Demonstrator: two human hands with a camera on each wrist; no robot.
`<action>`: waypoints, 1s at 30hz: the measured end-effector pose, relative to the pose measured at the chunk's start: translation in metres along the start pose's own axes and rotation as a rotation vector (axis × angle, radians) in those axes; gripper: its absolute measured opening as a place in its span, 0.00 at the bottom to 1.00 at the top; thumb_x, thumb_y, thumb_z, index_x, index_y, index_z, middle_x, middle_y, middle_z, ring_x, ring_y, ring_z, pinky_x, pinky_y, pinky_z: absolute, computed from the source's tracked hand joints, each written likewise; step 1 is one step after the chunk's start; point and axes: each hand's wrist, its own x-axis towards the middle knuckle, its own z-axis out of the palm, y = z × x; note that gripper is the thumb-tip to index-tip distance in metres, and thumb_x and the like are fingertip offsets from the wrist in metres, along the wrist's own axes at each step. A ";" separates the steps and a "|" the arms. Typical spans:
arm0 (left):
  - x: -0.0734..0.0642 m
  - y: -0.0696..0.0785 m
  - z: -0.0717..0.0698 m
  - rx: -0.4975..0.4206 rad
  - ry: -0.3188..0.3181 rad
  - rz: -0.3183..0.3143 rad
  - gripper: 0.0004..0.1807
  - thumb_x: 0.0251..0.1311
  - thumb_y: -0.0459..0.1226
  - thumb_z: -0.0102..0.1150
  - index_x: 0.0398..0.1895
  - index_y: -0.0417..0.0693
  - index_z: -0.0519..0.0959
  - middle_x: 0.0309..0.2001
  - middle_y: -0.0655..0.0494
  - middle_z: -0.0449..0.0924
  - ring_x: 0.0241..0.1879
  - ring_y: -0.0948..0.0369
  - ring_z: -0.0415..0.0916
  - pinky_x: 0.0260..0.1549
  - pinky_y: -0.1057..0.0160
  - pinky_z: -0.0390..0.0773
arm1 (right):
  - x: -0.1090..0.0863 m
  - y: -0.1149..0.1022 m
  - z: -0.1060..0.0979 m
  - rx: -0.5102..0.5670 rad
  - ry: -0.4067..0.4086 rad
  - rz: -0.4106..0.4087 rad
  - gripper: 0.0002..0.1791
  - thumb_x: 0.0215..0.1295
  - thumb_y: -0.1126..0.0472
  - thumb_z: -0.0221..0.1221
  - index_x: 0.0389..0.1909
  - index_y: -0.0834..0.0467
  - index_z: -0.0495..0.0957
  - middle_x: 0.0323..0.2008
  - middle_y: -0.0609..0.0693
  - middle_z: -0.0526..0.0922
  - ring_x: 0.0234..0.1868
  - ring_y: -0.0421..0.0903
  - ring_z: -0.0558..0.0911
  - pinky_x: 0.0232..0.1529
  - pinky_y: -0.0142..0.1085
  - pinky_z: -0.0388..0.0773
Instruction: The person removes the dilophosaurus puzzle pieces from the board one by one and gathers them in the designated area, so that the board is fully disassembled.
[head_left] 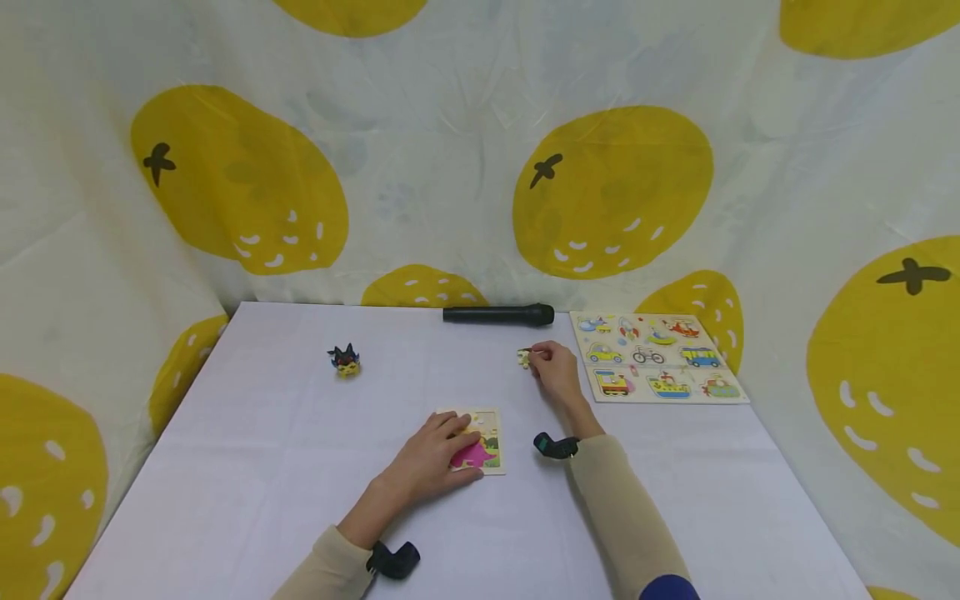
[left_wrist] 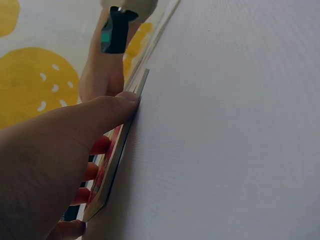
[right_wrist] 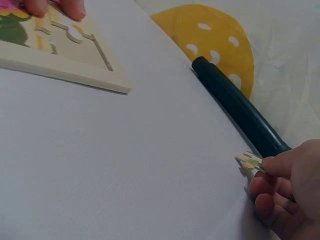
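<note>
A small wooden jigsaw puzzle board [head_left: 491, 468] with a pink dinosaur picture lies on the white table. My left hand [head_left: 431, 454] rests over its left side, fingers spread on top and thumb along the near edge. At the board's upper right, an empty recess [right_wrist: 82, 47] shows in the right wrist view. Farther back, my right hand [head_left: 557, 371] pinches a small puzzle piece [right_wrist: 250, 160] between thumb and fingertips, close over the table. That piece has pale, green and yellow patches.
A black microphone [head_left: 495, 315] lies along the table's back edge, just beyond my right hand. To the right is a larger vehicle puzzle board [head_left: 652, 379]. A small dark-and-yellow toy figure [head_left: 346, 362] stands at the back left. A fruit-print curtain [head_left: 442, 167] hangs behind.
</note>
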 end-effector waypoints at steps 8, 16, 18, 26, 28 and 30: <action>0.001 0.000 0.000 -0.017 -0.009 -0.007 0.34 0.62 0.63 0.59 0.68 0.62 0.74 0.73 0.57 0.67 0.74 0.54 0.60 0.75 0.48 0.60 | 0.015 -0.003 -0.001 0.007 0.013 0.061 0.11 0.68 0.62 0.59 0.45 0.64 0.81 0.28 0.55 0.82 0.20 0.42 0.77 0.20 0.29 0.76; 0.002 0.000 -0.002 -0.012 -0.024 -0.020 0.34 0.61 0.63 0.59 0.68 0.63 0.74 0.73 0.57 0.67 0.74 0.53 0.60 0.75 0.47 0.61 | 0.018 -0.006 0.002 -0.067 0.025 0.066 0.10 0.69 0.61 0.59 0.43 0.65 0.81 0.27 0.55 0.81 0.21 0.43 0.77 0.20 0.29 0.76; 0.001 0.000 -0.002 -0.008 -0.022 -0.022 0.34 0.61 0.63 0.59 0.68 0.62 0.74 0.73 0.57 0.67 0.74 0.53 0.60 0.75 0.47 0.60 | 0.017 -0.008 0.004 -0.114 0.043 0.050 0.10 0.69 0.60 0.59 0.42 0.64 0.82 0.28 0.55 0.82 0.24 0.44 0.77 0.22 0.29 0.74; -0.002 0.003 -0.002 -0.005 -0.017 -0.017 0.35 0.63 0.63 0.57 0.70 0.59 0.73 0.75 0.54 0.64 0.76 0.51 0.58 0.76 0.45 0.57 | 0.013 -0.011 0.006 -0.185 0.097 0.010 0.12 0.69 0.59 0.60 0.40 0.65 0.84 0.33 0.58 0.84 0.31 0.48 0.79 0.28 0.32 0.72; -0.003 0.003 -0.001 0.000 -0.011 -0.014 0.35 0.64 0.63 0.56 0.70 0.58 0.73 0.76 0.53 0.63 0.77 0.50 0.57 0.75 0.44 0.58 | 0.012 -0.010 0.006 -0.181 0.103 0.008 0.13 0.69 0.58 0.59 0.42 0.65 0.84 0.34 0.57 0.84 0.32 0.48 0.79 0.29 0.32 0.72; -0.005 0.003 0.000 0.006 -0.004 -0.005 0.34 0.65 0.62 0.56 0.69 0.57 0.74 0.75 0.52 0.64 0.76 0.49 0.58 0.75 0.44 0.59 | 0.009 -0.011 0.005 -0.170 0.111 -0.001 0.13 0.70 0.57 0.59 0.43 0.65 0.83 0.35 0.58 0.84 0.33 0.48 0.79 0.32 0.33 0.73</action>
